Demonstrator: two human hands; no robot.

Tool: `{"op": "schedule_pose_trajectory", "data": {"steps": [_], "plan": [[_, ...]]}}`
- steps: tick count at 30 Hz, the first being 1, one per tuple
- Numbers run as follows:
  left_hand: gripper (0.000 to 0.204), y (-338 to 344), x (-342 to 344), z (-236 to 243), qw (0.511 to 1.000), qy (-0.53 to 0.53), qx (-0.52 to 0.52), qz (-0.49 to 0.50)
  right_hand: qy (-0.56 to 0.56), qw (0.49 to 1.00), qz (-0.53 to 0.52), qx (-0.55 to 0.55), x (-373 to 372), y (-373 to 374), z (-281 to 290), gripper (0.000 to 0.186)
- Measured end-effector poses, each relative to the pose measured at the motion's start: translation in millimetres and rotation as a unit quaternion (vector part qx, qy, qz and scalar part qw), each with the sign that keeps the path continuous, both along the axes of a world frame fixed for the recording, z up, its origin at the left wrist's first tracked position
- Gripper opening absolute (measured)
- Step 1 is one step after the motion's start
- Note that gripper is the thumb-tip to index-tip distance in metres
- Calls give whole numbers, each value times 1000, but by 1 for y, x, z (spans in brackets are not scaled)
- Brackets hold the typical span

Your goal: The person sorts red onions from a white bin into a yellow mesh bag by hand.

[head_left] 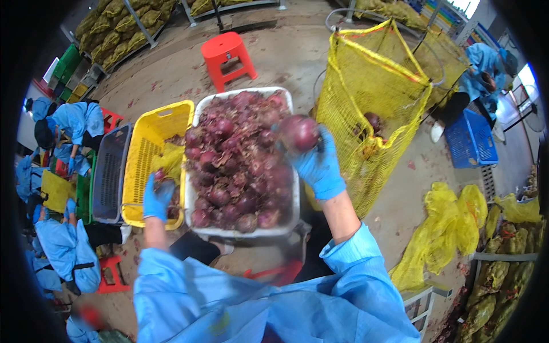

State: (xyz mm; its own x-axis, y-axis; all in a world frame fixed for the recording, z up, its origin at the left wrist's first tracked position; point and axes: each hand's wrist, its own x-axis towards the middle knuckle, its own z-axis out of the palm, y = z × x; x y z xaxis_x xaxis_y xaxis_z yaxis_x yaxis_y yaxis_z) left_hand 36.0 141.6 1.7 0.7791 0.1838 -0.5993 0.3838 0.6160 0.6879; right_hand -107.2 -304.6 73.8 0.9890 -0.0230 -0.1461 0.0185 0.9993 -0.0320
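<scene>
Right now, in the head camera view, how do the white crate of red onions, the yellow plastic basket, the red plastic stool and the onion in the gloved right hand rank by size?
Largest to smallest as they look:
1. White crate of red onions
2. Yellow plastic basket
3. Red plastic stool, though it stands farther off, so it may look smaller than it is
4. Red onion held in the right hand

The gloved right hand [320,166] is raised with fingers curled closed, while the gloved left hand [156,197] reaches lower, fingers bent downward.

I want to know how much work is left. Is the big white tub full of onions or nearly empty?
Full. The white tub is heaped with red onions up to its rim, hiding its bottom. The right hand holds one onion above it.
</scene>
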Motion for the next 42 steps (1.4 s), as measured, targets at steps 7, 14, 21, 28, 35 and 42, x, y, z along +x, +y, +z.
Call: {"op": "schedule_pose_trajectory", "data": {"steps": [7,14,21,28,35,42], "plan": [[29,74,-23,-9,974,-15,189,-126,-48,954,-255,-147,84,-154,112,38],[40,-38,-80,-17,931,-65,246,-261,-35,950,-159,-265,95,-144,72,41],[49,-106,-148,-77,673,-234,556,-428,-80,356,211,-907,-4,85,-113,45],[55,-144,-189,-79,522,-197,666,-496,-19,254,174,-951,-4,154,-148,76],[51,-148,-189,-80,560,-144,650,-493,31,324,161,-932,-1,158,-144,77],[53,-115,-181,-63,865,-63,324,-378,135,739,223,-621,6,134,-155,54]]}}
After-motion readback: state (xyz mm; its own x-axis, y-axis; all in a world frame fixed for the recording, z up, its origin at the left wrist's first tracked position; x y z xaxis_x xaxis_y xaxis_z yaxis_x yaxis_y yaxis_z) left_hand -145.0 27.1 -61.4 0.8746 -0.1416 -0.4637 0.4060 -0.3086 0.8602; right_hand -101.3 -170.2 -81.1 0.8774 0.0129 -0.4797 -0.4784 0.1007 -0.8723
